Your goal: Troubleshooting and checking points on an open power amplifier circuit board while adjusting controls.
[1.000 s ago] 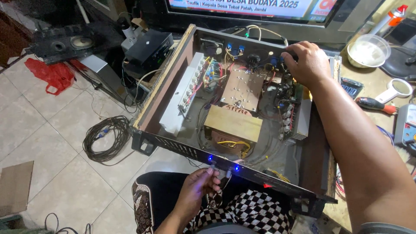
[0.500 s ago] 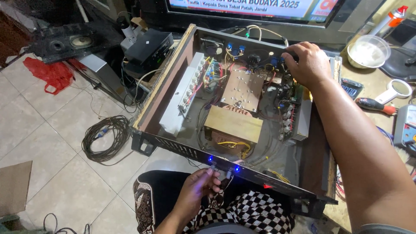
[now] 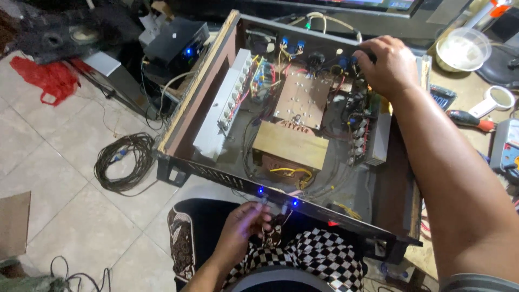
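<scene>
Meanwhile, at frame centre, an open amplifier chassis (image 3: 281,135) sits powered, blue lights lit. Left hand (image 3: 246,227) pinches a front-panel knob (image 3: 263,201); right hand (image 3: 386,65) curls over rear wiring, grasp unclear. Best practice: turn slowly, fingers clear of live boards.

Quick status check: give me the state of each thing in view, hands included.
Amplifier chassis: lid off, blue front lights lit.
Left hand: fingers at the front panel.
Right hand: resting on the rear edge.
Black box: blue light on.
Cable: coiled on the floor.
</scene>
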